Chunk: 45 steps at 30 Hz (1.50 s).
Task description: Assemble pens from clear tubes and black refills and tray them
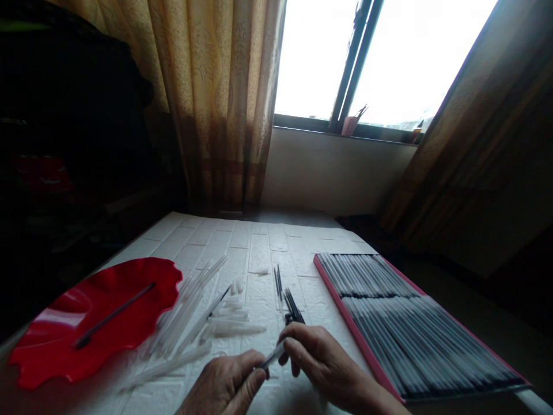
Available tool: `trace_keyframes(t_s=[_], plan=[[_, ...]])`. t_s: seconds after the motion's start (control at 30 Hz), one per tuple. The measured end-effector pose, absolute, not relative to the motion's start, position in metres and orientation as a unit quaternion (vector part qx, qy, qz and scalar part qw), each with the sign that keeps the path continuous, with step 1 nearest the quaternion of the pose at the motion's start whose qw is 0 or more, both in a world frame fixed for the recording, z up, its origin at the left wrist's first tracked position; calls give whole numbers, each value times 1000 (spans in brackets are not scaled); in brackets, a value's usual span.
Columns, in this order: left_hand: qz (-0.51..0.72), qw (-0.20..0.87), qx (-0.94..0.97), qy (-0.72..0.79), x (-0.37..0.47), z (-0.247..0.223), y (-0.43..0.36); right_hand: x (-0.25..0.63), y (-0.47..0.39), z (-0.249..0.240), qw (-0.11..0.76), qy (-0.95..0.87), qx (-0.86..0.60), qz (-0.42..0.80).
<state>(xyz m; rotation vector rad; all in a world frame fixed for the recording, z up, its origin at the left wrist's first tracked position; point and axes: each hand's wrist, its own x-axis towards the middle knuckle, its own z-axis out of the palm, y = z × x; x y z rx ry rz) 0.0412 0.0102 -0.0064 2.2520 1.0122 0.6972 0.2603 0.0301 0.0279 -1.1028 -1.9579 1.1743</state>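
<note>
Close to the front of the table, my left hand (222,383) pinches one end of a slim, grey, pen-like piece (273,356) between thumb and fingers. My right hand (322,357) grips the other end, so the piece runs slantwise between both hands. Just beyond my right hand lies a bundle of thin black pointed sticks (294,306), with a couple of narrower dark sticks (277,278) farther back. Left of my hands are long clear plastic tubes (190,305) and short translucent pieces (235,327), partly blurred. My fingers hide the ends of the held piece.
A red wavy-edged tray (142,334) at the left holds one dark stick (116,314). On the right, a pink-rimmed box (349,320) is filled with two rows of grey pen-like sticks (427,340). The white brick-patterned tabletop (259,242) ends near the curtain (216,104) and window.
</note>
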Motion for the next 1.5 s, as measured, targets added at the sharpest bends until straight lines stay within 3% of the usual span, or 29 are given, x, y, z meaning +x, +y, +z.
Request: trace_keyframes(t_s=[0.1, 0.3, 0.53, 0.97, 1.5], plan=[[257, 266, 850, 377, 41, -10, 10, 261, 31, 30, 257, -773, -421, 399], [232, 226, 883, 340, 39, -10, 12, 267, 28, 42, 184, -777, -388, 460], [223, 196, 891, 343, 38, -11, 12, 266, 22, 47, 154, -839, -396, 341], [205, 210, 884, 364, 35, -21, 10, 260, 28, 22, 190, -836, -380, 349], [202, 266, 862, 382, 37, -11, 16, 261, 26, 36, 204, -831, -400, 328]])
